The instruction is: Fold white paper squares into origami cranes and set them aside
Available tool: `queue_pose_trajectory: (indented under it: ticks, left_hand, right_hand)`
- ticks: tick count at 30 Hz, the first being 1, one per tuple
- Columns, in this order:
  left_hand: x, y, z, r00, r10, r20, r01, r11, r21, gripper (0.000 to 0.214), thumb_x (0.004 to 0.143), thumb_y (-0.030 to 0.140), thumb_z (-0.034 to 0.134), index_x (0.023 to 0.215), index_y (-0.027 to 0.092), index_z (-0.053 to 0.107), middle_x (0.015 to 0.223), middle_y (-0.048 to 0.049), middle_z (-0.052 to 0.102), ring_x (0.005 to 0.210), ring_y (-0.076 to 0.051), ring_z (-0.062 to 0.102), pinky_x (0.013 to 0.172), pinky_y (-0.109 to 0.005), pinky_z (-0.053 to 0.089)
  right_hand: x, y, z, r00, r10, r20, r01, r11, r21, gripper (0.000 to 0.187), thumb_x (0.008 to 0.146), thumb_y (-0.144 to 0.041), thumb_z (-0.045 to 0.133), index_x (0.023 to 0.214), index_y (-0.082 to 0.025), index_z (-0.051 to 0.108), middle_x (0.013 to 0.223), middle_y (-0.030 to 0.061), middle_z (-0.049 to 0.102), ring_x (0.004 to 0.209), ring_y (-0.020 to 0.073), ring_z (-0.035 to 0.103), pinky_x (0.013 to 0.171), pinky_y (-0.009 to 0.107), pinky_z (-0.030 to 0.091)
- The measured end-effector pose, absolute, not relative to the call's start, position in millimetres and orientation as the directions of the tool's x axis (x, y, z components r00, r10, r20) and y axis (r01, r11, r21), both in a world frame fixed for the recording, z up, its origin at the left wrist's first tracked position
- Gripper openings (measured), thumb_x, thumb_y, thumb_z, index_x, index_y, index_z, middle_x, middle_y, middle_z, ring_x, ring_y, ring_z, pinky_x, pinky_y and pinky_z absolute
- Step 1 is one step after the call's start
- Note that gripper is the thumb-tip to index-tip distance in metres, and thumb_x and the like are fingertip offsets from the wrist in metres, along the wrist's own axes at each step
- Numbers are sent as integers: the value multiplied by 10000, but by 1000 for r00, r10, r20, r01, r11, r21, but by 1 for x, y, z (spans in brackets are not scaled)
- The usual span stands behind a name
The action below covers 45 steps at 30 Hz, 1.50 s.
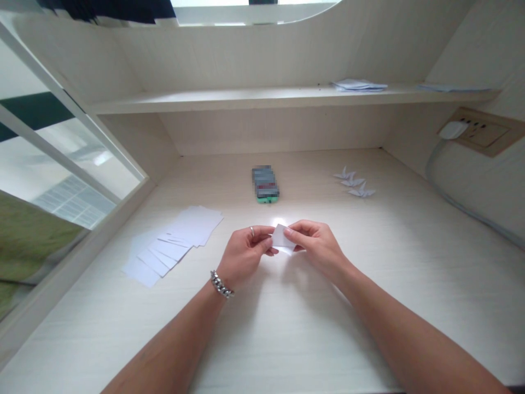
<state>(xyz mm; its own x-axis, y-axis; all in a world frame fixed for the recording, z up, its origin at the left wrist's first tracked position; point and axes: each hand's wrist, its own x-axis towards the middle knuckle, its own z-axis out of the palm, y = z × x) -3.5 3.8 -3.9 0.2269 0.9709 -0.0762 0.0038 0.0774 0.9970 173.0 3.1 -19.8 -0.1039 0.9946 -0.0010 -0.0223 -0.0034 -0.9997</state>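
A small folded piece of white paper (281, 238) is held up just above the desk, between my two hands. My left hand (245, 253), with a ring and a chain bracelet, pinches its left edge between thumb and fingers. From the other side my right hand (319, 245) grips the paper, thumb on top and fingers curled beneath. The fingertips behind the paper are partly hidden. To the left lies a fanned stack of white paper sheets (172, 243). Several folded paper cranes (353, 182) sit together at the back right.
A phone (266, 184) with a green edge lies behind my hands, its screen blurred out. Above the desk (262, 339) runs a shelf (229, 100) with papers (359, 85) on it. A white plug (453, 130) with a grey cable sits in the right wall socket (490, 134).
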Motion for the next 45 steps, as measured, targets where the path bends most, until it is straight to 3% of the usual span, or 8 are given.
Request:
queue_pose_trajectory:
  ticks: [5,11,14,20,25,36,40,45]
  left_hand:
    - [-5,5,-6,182,981,-72,-67,85,994,285,728,291,728,953,115,721,824,-68,730,652,-138,663,670,-275,542]
    - [-1,3,-5,263,963,-64,170,20,985,180,722,288,719,639,133,682,580,-8,641,546,-96,554,548,-208,436]
    - [0,2,-5,279,958,-68,198,11,980,208,733,293,699,594,143,663,566,-7,634,538,-98,545,547,-212,427]
    - [-3,4,-4,212,975,-64,200,21,980,212,729,322,695,624,140,675,568,-16,641,538,-111,553,550,-224,436]
    - [-5,4,-2,197,978,-65,207,23,978,207,726,328,690,653,135,684,575,-26,648,549,-126,569,560,-235,451]
    - [-6,3,-3,238,971,-23,260,-41,965,195,719,311,683,600,159,659,554,-10,631,520,-120,540,521,-227,402]
    - [-6,2,-4,251,968,-8,348,-83,934,187,742,296,668,605,168,665,562,-8,634,533,-123,533,522,-227,388]
    - [-6,2,-3,264,963,42,353,-137,925,167,785,287,635,679,172,694,627,-23,676,580,-138,573,554,-232,421]
  right_hand:
    - [173,3,-16,-97,995,-16,-63,-22,-998,239,731,-402,725,755,-164,720,692,15,661,638,129,574,569,239,448]
    - [173,3,-16,-107,994,7,-42,3,-999,254,741,-411,715,749,-157,710,697,19,656,639,133,578,574,249,458]
    - [174,4,-16,-116,993,23,-30,20,-999,265,763,-415,692,744,-151,698,684,16,645,625,128,571,572,247,454]
    - [177,4,-14,-220,975,-35,52,-24,-998,276,771,-418,675,795,-143,676,686,19,637,621,133,570,572,251,453]
    - [179,4,-17,-291,956,-50,155,-5,-988,258,777,-364,659,655,-139,624,610,26,624,573,130,558,559,253,416]
    - [180,4,-15,-251,968,-7,122,24,-992,280,775,-417,675,700,-148,651,636,18,631,588,130,556,546,242,411]
    - [181,4,-15,-267,963,19,110,50,-993,250,787,-406,662,798,-158,696,714,28,665,637,143,576,569,254,433]
    - [182,5,-12,-200,979,29,127,55,-990,223,773,-388,678,736,-169,701,681,16,658,623,141,563,563,252,414]
